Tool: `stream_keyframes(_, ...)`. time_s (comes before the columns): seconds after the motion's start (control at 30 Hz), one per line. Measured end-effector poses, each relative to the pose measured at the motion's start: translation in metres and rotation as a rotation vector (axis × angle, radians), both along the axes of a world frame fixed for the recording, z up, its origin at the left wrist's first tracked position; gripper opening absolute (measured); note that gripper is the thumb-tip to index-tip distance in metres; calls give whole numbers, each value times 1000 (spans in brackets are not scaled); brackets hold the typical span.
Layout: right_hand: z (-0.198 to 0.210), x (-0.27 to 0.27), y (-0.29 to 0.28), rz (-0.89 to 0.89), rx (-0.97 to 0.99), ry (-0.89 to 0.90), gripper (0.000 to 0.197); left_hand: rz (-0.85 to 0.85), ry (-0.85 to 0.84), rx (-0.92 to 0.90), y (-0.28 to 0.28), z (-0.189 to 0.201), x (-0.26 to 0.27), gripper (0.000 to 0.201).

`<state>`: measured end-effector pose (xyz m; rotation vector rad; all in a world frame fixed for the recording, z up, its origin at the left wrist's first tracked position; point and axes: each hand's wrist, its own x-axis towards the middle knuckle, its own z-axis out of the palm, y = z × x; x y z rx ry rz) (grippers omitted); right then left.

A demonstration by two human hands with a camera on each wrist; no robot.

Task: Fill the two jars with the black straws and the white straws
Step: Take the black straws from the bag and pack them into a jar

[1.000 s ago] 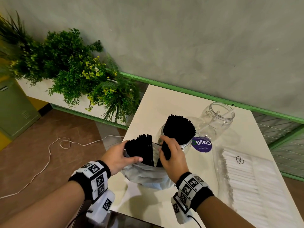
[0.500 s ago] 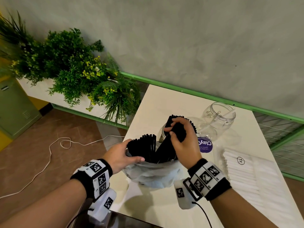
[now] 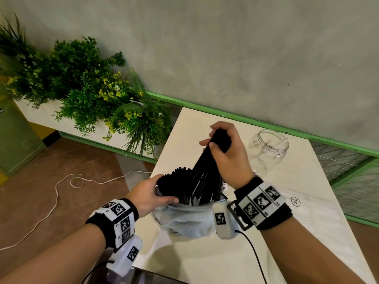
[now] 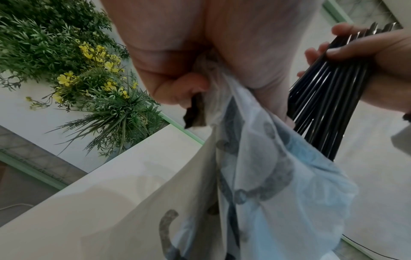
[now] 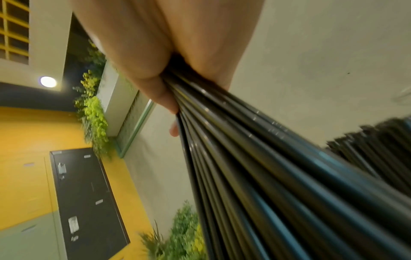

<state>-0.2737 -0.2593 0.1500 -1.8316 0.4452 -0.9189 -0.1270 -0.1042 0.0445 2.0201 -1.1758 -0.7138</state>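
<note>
My right hand (image 3: 227,154) grips a bundle of black straws (image 3: 205,171) near their top ends, lifted slanting up out of a thin plastic bag (image 3: 184,220). My left hand (image 3: 147,193) holds the bag's mouth, where more black straws (image 3: 176,183) stand. The left wrist view shows its fingers pinching the bag (image 4: 278,176), with the lifted straws (image 4: 329,105) to the right. An empty clear jar (image 3: 268,148) stands at the back. My right wrist hides the jar with black straws. A flat pack of white straws (image 3: 320,232) lies on the right.
The white table (image 3: 205,259) ends just left of the bag. Plants in a planter (image 3: 92,95) stand on the floor to the left, with a white cable (image 3: 61,187) beside them. A green rail (image 3: 266,124) and wall run behind the table.
My right hand has risen with its bundle of black straws, drawing them up and back out of the bag. The left hand has stayed on the bag's mouth.
</note>
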Motion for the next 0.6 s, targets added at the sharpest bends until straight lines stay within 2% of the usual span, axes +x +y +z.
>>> stream_keyframes(0.1,20,1,-11,-10,44,-60,43,2,12,1,0,0,2,78)
stream_keyframes(0.43,46,-18,-43,-155,190,-265,42,-8,45,-16,-4,-3,6,83)
stream_keyframes(0.6,46,-26,-60,-315,188,-416,43,-13,16,-23,-5,-1,5,92)
